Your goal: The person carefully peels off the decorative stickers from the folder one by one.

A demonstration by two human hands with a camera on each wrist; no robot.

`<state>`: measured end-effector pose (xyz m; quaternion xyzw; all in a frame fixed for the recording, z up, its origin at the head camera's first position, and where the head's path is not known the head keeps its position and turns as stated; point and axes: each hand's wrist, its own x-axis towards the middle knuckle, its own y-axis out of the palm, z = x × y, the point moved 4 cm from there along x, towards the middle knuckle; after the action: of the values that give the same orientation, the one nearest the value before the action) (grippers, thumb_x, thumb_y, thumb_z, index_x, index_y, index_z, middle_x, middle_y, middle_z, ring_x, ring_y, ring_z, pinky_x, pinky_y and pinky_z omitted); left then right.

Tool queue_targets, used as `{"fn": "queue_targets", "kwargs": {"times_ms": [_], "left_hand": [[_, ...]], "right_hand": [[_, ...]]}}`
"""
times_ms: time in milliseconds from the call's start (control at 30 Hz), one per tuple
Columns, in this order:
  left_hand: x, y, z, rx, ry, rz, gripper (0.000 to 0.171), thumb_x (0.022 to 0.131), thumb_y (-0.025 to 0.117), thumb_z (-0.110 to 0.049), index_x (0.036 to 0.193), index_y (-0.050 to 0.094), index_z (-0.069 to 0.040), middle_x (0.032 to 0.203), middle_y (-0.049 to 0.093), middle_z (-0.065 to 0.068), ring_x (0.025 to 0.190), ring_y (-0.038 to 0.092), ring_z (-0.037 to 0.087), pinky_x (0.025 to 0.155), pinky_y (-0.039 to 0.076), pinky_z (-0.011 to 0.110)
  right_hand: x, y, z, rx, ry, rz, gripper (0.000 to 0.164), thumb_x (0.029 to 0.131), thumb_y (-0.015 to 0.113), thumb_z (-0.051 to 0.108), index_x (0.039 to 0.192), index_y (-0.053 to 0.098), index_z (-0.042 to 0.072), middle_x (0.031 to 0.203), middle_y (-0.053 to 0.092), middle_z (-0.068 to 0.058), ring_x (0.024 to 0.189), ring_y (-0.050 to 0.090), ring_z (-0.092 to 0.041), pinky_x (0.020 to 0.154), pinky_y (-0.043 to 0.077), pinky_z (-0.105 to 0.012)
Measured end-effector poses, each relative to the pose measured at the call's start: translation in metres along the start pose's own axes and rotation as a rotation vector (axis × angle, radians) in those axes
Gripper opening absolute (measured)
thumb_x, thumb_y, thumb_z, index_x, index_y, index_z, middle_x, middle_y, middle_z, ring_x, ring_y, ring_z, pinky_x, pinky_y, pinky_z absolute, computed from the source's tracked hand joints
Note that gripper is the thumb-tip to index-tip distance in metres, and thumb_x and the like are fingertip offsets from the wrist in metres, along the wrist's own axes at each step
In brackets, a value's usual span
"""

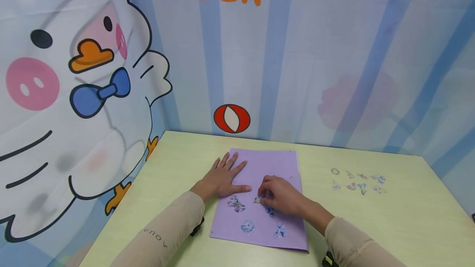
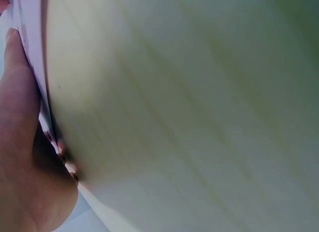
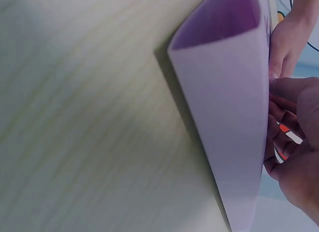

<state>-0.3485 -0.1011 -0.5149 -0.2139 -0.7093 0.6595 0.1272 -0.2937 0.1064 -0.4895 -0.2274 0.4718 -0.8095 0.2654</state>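
Note:
A purple sheet (image 1: 267,162), with a folded, bulging edge in the right wrist view, lies on the table. My left hand (image 1: 222,177) rests on its left part with fingers spread. Over its middle, the right hand (image 1: 283,195) bends its fingers and pinches a small flower sticker (image 1: 257,200) at the sheet's surface. Around the hands are more flower stickers on the sheet: a pink one (image 1: 236,204), a blue rose (image 1: 247,226), a blue bloom (image 1: 280,230) and one partly covered by the right hand (image 1: 270,212).
Several small flower stickers (image 1: 361,187) and a ring-shaped one (image 1: 335,171) lie in two rows on the pale table (image 1: 371,221) at the right. A printed cloth backdrop (image 1: 297,52) stands along the table's back and left edges.

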Motion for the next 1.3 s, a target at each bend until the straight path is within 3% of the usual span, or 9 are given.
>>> {"fn": "queue_targets", "kwargs": {"times_ms": [333, 700, 1300], "left_hand": [[-0.0003, -0.0007, 0.0004, -0.006, 0.003, -0.004, 0.101, 0.092, 0.042, -0.088, 0.171, 0.02, -0.03, 0.178, 0.006, 0.01, 0.163, 0.001, 0.04, 0.129, 0.01, 0.06], [0.0007, 0.0009, 0.0006, -0.005, -0.009, 0.0, 0.101, 0.091, 0.042, -0.089, 0.171, 0.02, -0.031, 0.179, 0.006, 0.009, 0.163, 0.0, 0.039, 0.129, 0.008, 0.059], [0.0007, 0.0021, 0.0021, -0.023, -0.003, -0.002, 0.101, 0.092, 0.043, -0.088, 0.171, 0.019, -0.03, 0.179, 0.005, 0.009, 0.163, -0.001, 0.038, 0.129, 0.008, 0.059]], "right_hand": [[0.0006, 0.0006, -0.0002, 0.012, -0.009, 0.008, 0.008, 0.094, 0.08, 0.01, 0.102, 0.077, 0.012, 0.098, 0.064, 0.006, 0.087, 0.061, -0.012, 0.078, 0.054, -0.03], [0.0025, -0.0004, -0.001, 0.102, 0.058, 0.015, 0.009, 0.093, 0.079, 0.007, 0.1, 0.076, 0.011, 0.094, 0.063, 0.006, 0.081, 0.058, -0.01, 0.072, 0.052, -0.026], [0.006, 0.0, -0.0082, 0.173, 0.081, 0.001, 0.012, 0.095, 0.075, 0.003, 0.092, 0.071, 0.014, 0.084, 0.059, 0.008, 0.076, 0.055, -0.009, 0.068, 0.049, -0.026]]}}
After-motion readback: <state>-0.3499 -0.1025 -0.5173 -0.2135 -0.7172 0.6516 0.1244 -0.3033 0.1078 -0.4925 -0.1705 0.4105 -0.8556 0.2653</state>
